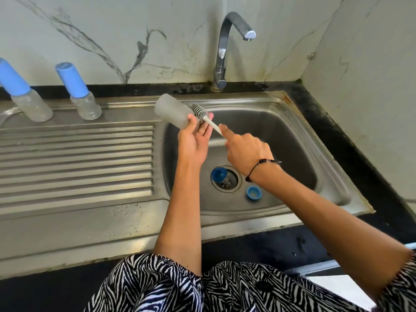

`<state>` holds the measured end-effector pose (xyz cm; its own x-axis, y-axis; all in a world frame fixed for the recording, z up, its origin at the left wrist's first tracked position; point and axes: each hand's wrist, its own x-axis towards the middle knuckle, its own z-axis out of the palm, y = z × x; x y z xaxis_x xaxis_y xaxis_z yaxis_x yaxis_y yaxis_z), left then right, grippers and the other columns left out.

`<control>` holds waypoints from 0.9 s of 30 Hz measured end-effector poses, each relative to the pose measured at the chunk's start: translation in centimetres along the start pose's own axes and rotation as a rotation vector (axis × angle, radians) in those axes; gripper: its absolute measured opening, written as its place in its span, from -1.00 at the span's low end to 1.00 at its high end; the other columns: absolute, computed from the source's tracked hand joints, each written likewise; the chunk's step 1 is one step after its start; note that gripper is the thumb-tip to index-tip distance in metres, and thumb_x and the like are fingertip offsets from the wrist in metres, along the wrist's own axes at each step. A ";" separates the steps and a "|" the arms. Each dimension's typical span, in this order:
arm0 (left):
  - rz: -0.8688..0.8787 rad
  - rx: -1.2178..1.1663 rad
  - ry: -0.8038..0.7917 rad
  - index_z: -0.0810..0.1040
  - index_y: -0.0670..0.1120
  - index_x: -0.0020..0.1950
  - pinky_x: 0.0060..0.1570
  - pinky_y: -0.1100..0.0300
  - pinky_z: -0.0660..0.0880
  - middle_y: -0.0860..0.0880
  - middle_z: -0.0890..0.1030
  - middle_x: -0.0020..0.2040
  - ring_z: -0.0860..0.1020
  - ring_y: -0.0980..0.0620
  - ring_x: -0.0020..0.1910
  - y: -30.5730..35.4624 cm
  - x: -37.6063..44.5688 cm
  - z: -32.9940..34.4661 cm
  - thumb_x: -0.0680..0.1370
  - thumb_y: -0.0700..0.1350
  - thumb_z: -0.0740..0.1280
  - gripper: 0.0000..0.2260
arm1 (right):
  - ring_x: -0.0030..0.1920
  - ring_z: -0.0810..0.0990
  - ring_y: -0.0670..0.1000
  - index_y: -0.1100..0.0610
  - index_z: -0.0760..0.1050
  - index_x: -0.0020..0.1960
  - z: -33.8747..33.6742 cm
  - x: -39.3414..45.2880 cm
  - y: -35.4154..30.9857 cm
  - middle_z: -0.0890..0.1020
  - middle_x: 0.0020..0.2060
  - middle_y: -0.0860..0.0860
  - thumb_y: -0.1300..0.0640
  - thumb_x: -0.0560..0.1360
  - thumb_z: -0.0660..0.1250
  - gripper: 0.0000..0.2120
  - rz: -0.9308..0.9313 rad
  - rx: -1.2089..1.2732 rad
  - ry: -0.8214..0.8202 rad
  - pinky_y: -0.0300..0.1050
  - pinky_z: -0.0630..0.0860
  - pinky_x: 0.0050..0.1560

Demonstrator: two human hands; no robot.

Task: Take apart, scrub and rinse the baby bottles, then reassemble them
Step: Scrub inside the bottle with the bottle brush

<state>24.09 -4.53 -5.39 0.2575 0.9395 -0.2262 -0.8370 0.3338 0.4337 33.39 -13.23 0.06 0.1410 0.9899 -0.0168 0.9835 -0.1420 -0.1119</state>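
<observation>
Bottles: two capped bottles [31, 95] [81, 93] stand on the drainboard [76, 158]; next, the left hand [194, 137] grips an open bottle [172, 111] tilted over the sink [333, 176], the brush [201, 111] at its mouth, its handle pinched by the right hand [246, 152]; a blue cap [218, 174] sits on the drain, a blue ring [254, 193] beside it

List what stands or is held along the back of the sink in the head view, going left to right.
Far-left capped bottle → second capped bottle → open bottle held in the left hand → brush at its mouth → right hand gripping the brush handle → tap.
</observation>
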 end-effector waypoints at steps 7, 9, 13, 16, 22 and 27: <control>0.118 0.153 0.266 0.47 -0.25 0.26 0.01 0.14 0.54 -0.07 0.57 -0.10 0.54 0.08 -0.18 0.5 0.9 -1.2 0.56 -0.27 0.29 -0.73 | -0.20 0.47 0.18 -0.10 0.04 0.48 0.6 -2.1 -0.2 0.52 -0.17 0.10 0.09 0.63 0.02 -0.55 -0.027 0.017 -0.042 -0.01 0.36 -0.23; 0.066 0.109 0.228 0.46 -0.28 0.26 0.10 0.07 0.52 -0.14 0.59 -0.01 0.58 0.02 -0.10 0.7 1.1 -1.4 0.59 -0.28 0.25 -0.75 | -0.16 0.51 0.20 -0.10 0.04 0.49 0.7 -2.0 -0.4 0.48 -0.20 0.09 0.09 0.63 0.02 -0.55 -0.019 0.019 -0.028 -0.01 0.36 -0.22; -0.028 0.041 0.070 0.47 -0.29 0.11 0.16 0.00 0.51 -0.19 0.58 -0.05 0.58 -0.06 -0.02 0.8 0.7 -1.2 0.60 -0.30 0.17 -0.85 | -0.25 0.44 0.14 -0.09 0.06 0.49 0.0 -0.3 -0.2 0.42 -0.25 0.07 0.16 0.61 0.01 -0.53 0.009 0.010 0.000 -0.01 0.38 -0.26; -0.041 0.065 -0.015 0.41 -0.29 0.26 0.19 0.02 0.51 -0.21 0.58 0.04 0.58 -0.10 0.07 0.7 0.2 -0.9 0.62 -0.28 0.13 -0.77 | -0.24 0.42 0.13 -0.09 0.08 0.48 -0.7 0.3 0.4 0.42 -0.23 0.07 0.14 0.62 0.00 -0.55 0.029 0.034 -0.012 -0.03 0.36 -0.25; 0.022 0.007 0.087 0.39 -0.29 0.32 0.00 0.02 0.53 -0.17 0.56 0.00 0.55 -0.11 0.06 0.8 0.8 -0.1 0.59 -0.38 0.13 -0.70 | -0.27 0.43 0.15 -0.08 0.05 0.48 -0.5 -1.2 0.3 0.45 -0.26 0.07 0.14 0.62 0.02 -0.54 0.013 -0.009 0.005 -0.02 0.36 -0.28; 0.095 -0.027 0.192 0.41 -0.23 0.31 0.17 -0.04 0.50 -0.17 0.56 0.09 0.53 -0.12 0.18 1.0 0.6 0.0 0.54 -0.24 0.33 -0.66 | -0.28 0.40 0.14 -0.07 0.01 0.49 0.1 -2.5 -0.2 0.41 -0.29 0.05 0.09 0.64 0.01 -0.55 -0.012 -0.038 -0.009 -0.02 0.33 -0.28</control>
<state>23.39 -3.60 -5.11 0.0828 0.9337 -0.3484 -0.8664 0.2402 0.4378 32.86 -15.70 0.06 0.1285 0.9914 -0.0248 0.9887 -0.1301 -0.0742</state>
